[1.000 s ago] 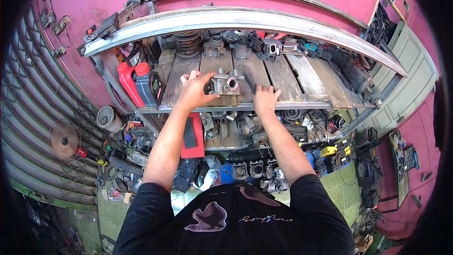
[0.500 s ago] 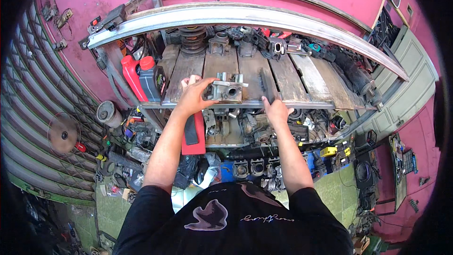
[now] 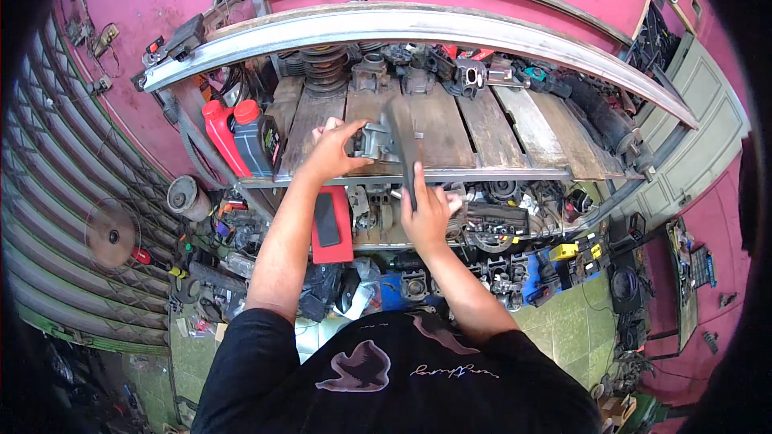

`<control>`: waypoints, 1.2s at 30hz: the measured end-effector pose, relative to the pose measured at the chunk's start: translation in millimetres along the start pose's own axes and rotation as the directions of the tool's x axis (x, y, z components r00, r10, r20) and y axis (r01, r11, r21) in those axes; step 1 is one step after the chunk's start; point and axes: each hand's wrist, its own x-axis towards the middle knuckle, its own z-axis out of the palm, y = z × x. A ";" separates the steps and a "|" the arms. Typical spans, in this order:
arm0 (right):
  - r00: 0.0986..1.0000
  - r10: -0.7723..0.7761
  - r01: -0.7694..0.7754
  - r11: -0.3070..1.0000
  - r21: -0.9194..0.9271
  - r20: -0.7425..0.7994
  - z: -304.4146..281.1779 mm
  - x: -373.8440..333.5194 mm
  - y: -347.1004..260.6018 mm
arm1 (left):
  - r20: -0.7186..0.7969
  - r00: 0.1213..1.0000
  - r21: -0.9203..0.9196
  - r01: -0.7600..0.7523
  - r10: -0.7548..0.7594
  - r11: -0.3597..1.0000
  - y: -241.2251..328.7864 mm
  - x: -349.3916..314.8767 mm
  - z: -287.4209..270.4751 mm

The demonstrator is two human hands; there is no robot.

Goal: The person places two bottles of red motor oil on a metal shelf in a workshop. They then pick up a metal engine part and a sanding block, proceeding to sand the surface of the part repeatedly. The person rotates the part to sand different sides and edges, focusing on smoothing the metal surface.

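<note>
My left hand [image 3: 331,151] grips a small grey metal cylinder head [image 3: 376,141] by its left side, holding it over the front edge of the plank shelf. Closed round the lower end of a dark, long-handled wire brush [image 3: 408,153] is my right hand [image 3: 429,213], its index finger stretched along the handle. The brush stands nearly upright against the right side of the cylinder head and hides part of it. Motion blurs the brush's upper end, so its bristles are hard to make out.
Red and dark grey bottles [image 3: 257,141] stand at the shelf's left end. A coil spring [image 3: 324,71] and several engine parts line its back. A metal rail [image 3: 418,26] crosses above. Below are a red box [image 3: 342,247] with a dark flat object on it and more engine parts.
My right hand has swung the brush leftward, from apart on the right up to the cylinder head. My left hand has turned the cylinder head, so its round port no longer faces me.
</note>
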 end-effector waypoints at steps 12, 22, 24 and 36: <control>0.998 -0.061 0.061 0.996 -0.069 -0.007 17.5 -64.2 32.0 | 0.026 0.999 0.009 0.047 -0.047 0.999 12.5 3.6 -5.5; 0.992 -0.060 0.063 0.998 -0.015 0.112 -20.0 61.2 -24.2 | -0.016 0.998 -0.037 0.053 -0.054 0.998 5.4 -1.9 2.2; 0.992 -0.094 0.097 0.995 -0.035 0.079 -17.2 40.9 -19.2 | -0.030 0.997 0.018 0.067 -0.066 0.998 3.8 -2.6 2.4; 0.982 -0.010 0.022 0.998 -0.060 0.186 -29.6 46.1 -47.0 | 0.005 0.992 -0.017 0.129 -0.129 0.991 2.3 4.4 3.7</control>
